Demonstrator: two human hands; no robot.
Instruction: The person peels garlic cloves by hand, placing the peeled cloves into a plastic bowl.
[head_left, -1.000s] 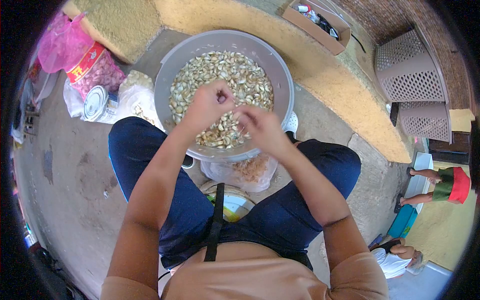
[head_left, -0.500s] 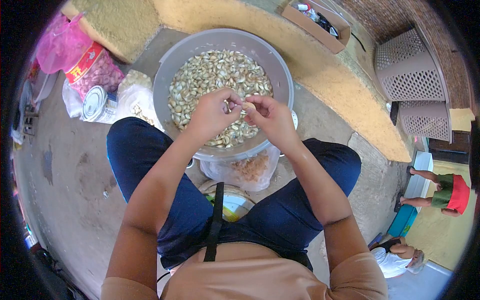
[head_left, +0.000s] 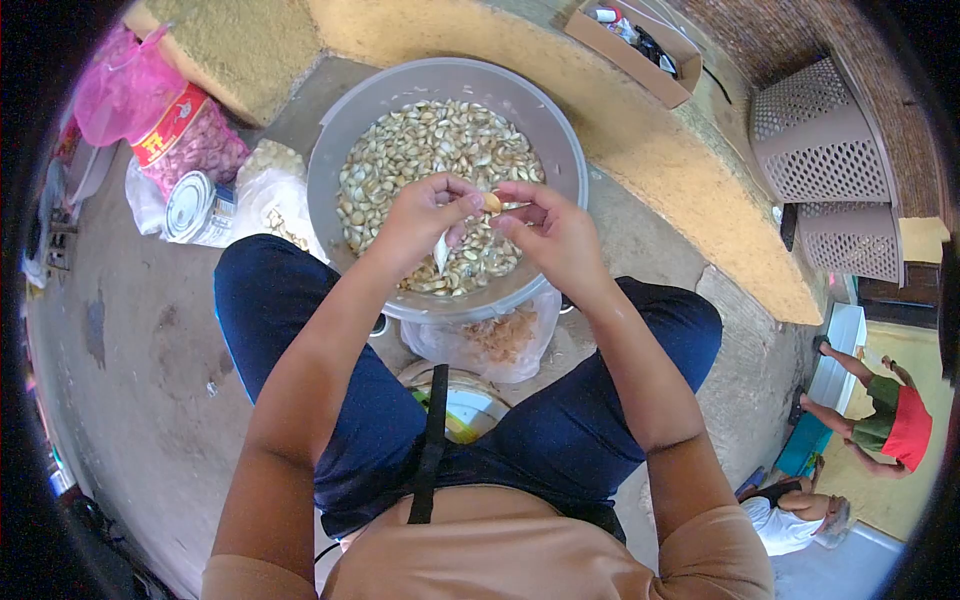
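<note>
Over a wide grey tub (head_left: 318,190), both hands meet at a single tan garlic clove (head_left: 491,203). My left hand (head_left: 425,222) pinches it between thumb and fingertips. Below those fingers sticks out a white pointed sliver (head_left: 441,253), which I cannot make out as peel or blade. My right hand (head_left: 555,240) has its bent fingertips against the clove's other side, the thumb just beneath. Many garlic cloves (head_left: 430,150) lie in liquid inside the tub, under and around the hands.
A plastic bag with brown peelings (head_left: 500,340) lies between my knees. To the left stand a pink mesh sack (head_left: 205,150), a tin can (head_left: 190,207) and a white bag (head_left: 275,205). Behind are a low wall (head_left: 660,150), cardboard box (head_left: 640,50) and perforated baskets (head_left: 825,150). Two people are at the right.
My hands have shifted slightly apart, and the clove now shows more plainly between them. The white sliver has appeared under my left hand. The person in red at the right has bent and moved.
</note>
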